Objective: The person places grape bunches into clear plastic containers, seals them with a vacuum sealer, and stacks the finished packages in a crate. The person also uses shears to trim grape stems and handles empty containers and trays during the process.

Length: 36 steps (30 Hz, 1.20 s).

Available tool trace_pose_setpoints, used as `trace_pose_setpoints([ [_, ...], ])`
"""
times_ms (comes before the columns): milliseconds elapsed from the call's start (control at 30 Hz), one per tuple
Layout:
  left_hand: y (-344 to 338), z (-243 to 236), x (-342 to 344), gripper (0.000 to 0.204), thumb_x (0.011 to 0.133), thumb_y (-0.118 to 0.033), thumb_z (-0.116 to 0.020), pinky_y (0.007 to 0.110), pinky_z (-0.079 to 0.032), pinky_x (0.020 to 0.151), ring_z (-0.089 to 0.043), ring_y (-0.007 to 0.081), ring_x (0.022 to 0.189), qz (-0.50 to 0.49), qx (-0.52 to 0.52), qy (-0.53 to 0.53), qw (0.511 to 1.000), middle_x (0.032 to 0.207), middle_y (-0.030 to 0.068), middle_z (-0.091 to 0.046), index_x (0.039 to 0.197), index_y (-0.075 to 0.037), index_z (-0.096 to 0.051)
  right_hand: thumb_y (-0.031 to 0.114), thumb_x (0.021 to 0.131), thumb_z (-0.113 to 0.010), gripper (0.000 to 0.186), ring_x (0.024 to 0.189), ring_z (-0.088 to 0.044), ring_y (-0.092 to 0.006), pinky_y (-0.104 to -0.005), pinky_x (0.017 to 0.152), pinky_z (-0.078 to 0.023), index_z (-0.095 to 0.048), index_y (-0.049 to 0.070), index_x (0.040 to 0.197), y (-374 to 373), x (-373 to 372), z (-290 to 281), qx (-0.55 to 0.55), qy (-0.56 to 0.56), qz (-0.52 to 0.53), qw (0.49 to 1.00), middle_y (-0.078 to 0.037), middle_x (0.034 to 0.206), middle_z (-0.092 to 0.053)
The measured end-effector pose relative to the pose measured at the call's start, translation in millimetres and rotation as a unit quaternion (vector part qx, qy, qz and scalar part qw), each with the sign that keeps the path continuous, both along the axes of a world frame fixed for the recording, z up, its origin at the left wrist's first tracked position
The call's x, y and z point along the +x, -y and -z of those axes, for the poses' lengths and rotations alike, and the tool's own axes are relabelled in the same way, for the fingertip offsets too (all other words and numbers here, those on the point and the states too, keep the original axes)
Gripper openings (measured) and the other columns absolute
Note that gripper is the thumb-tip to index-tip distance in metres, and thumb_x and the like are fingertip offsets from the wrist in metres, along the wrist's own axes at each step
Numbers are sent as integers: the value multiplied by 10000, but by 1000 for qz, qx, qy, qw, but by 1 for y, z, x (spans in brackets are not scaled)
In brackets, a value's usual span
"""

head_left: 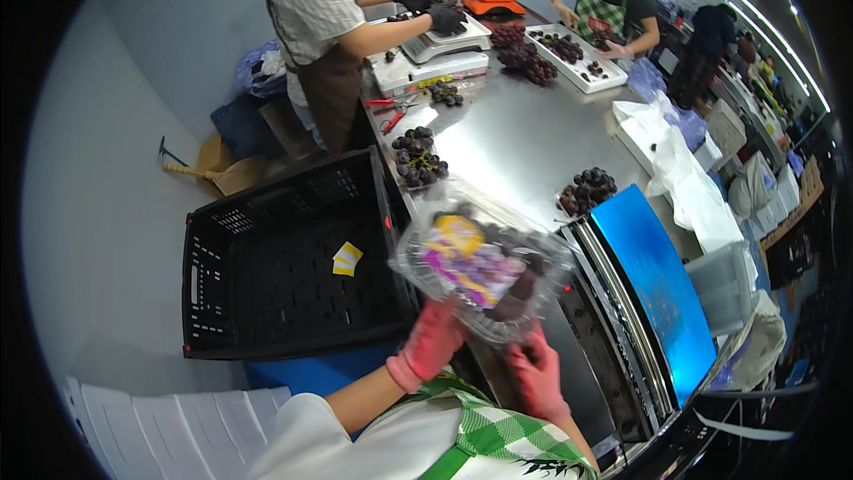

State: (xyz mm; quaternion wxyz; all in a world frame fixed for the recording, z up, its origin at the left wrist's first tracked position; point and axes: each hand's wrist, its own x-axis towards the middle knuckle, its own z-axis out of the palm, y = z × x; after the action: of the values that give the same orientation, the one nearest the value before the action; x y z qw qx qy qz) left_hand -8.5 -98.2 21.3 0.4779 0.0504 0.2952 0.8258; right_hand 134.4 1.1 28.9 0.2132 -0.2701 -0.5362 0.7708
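A clear plastic box of dark grapes [511, 289] with a purple and yellow label is in front of me, tilted and a little blurred. My left hand [433, 342], in a pink glove, is closed on its near left edge. At its near right corner is my right hand [538, 372], also pink-gloved, with curled fingers against the rim; the fingertips are partly hidden. Below the box lies a metal wrapping machine [595, 329] with rollers and a blue panel [657, 289]. Loose bunches of dark grapes [418, 157] and more grapes [588, 191] rest on the steel table [502, 142].
Left of me stands a black crate [267, 276] holding small yellow-and-white labels [346, 258]. Red-handled snips [392, 116] lie by a white scale [449, 40]. A co-worker in black gloves works there; another handles grapes by a white tray [582, 62]. White sheets [684, 173] cover the right side.
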Motion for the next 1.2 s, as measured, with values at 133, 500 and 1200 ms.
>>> trace_pose_setpoints([
  [133, 14, 9, -52, 497, 885, -423, -469, 428, -388, 966, -483, 244, 1143, -180, 57, 41, 981, 1228, 71, -508, 1252, -90, -434, 20, 822, -555, 184, 1011, -474, -140, -230, 775, -431, -545, 26, 1006, -4, -73, 12, 261, -37, -191, 946, -197, 1454, -150],
  [500, 150, 99, -213, 554, 822, -361, -565, 436, -341, 1010, -460, 276, 1161, -199, -84, -42, 976, 1246, 100, -495, 1266, -57, -437, 80, 874, -496, 228, 1018, -474, -97, -245, 874, -389, -547, 2, 1081, -36, -91, 40, 41, 30, -143, 988, -67, 1075, -546],
  [1200, 81, 169, -274, 475, 837, -268, -592, 358, -368, 955, -456, 281, 1133, -212, -631, -294, 686, 1214, 162, -470, 1217, -21, -450, 153, 879, -505, 257, 929, -545, -163, -285, 834, -430, -558, 1, 1079, -68, -98, 19, 125, 214, -87, 965, -119, 1020, -576],
])
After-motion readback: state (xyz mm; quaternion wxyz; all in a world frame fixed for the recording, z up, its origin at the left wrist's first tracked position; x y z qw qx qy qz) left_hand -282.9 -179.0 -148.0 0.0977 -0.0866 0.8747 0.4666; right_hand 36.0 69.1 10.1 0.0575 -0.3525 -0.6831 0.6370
